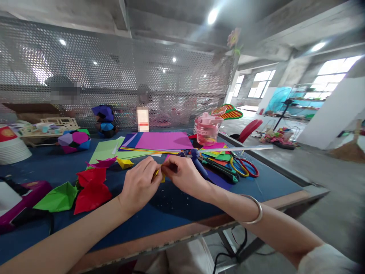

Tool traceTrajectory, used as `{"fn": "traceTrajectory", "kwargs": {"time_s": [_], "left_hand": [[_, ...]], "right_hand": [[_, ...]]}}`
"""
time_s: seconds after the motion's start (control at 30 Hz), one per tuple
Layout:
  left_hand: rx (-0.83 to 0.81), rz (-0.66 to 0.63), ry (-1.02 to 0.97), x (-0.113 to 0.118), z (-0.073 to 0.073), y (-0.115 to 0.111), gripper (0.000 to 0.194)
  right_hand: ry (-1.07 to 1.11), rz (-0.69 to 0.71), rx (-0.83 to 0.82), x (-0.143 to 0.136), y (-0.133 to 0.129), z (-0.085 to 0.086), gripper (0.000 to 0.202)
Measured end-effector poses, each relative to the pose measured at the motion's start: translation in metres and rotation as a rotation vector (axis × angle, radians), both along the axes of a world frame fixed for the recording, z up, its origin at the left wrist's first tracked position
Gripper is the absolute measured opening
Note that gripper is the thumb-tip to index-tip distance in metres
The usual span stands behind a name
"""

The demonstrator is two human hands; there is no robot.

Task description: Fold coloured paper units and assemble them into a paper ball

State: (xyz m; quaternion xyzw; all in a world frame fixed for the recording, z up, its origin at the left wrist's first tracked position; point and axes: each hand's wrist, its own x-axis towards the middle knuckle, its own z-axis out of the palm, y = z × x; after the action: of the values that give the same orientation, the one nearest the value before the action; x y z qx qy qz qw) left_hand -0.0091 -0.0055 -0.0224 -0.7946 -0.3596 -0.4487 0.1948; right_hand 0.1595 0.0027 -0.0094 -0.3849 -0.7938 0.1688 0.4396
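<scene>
Small yellow paper piece [163, 178] is up between the two hands, over the near middle of the counter [176, 207]. Left hand [142, 182] has its fingers curled in, pinching the piece from the left; right hand [184, 175] pinches it from the right, thumb and forefinger together. Mostly covered by fingers, so its exact folded shape can't be told. Silver bracelet [260, 211] on the right forearm.

Just beyond the left hand: a yellow folded paper [124, 163], with a magenta folded paper [103, 163] to its left. Nearer, left of the left hand: red folded papers [92, 196], then a green folded paper [58, 197] beside them.

Just past the right hand: blue glue gun [190, 153], clear stick [236, 148] extending right from it. Dark green cutter [219, 169] and scissors [251, 167] with red and yellow handles lie further right.

Behind the hands, stacked sheets, pink one [164, 140] on top, pale green sheet [104, 147] left. Pink-lidded jar [208, 133] right of the stack. Far left: white cups [13, 148], stacked upside down. Perforated screen [114, 68] behind the counter.
</scene>
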Motion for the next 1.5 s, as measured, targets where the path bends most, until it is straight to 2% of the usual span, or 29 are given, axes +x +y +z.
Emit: {"fn": "traceTrajectory", "kwargs": {"time_s": [0.27,0.53,0.73,1.03,1.17,1.37,1.5], "left_hand": [[-0.083,-0.036,-0.104,0.000,0.004,0.005,0.016],[0.039,0.019,0.011,0.006,0.000,-0.004,0.022],[0.002,-0.015,0.036,0.009,-0.004,-0.013,0.009],[-0.004,-0.026,0.066,0.011,-0.009,-0.013,0.019],[-0.135,-0.069,-0.006,0.008,-0.004,-0.010,0.017],[-0.457,-0.051,-0.308,0.000,0.014,0.001,0.010],[-0.589,-0.052,-0.463,-0.004,0.015,0.011,0.011]], "right_hand": [[-0.022,-0.002,0.022,0.002,0.004,0.006,0.012],[-0.050,-0.037,0.095,0.000,-0.004,0.002,0.010],[-0.067,-0.074,0.108,0.001,-0.001,-0.004,0.011],[-0.118,-0.106,0.175,0.000,-0.005,-0.003,0.012],[-0.101,-0.090,0.139,0.001,-0.002,-0.002,0.013],[-0.009,0.005,0.086,0.002,0.004,0.004,0.014],[0.021,-0.015,-0.032,0.003,0.004,0.006,0.011]]}}
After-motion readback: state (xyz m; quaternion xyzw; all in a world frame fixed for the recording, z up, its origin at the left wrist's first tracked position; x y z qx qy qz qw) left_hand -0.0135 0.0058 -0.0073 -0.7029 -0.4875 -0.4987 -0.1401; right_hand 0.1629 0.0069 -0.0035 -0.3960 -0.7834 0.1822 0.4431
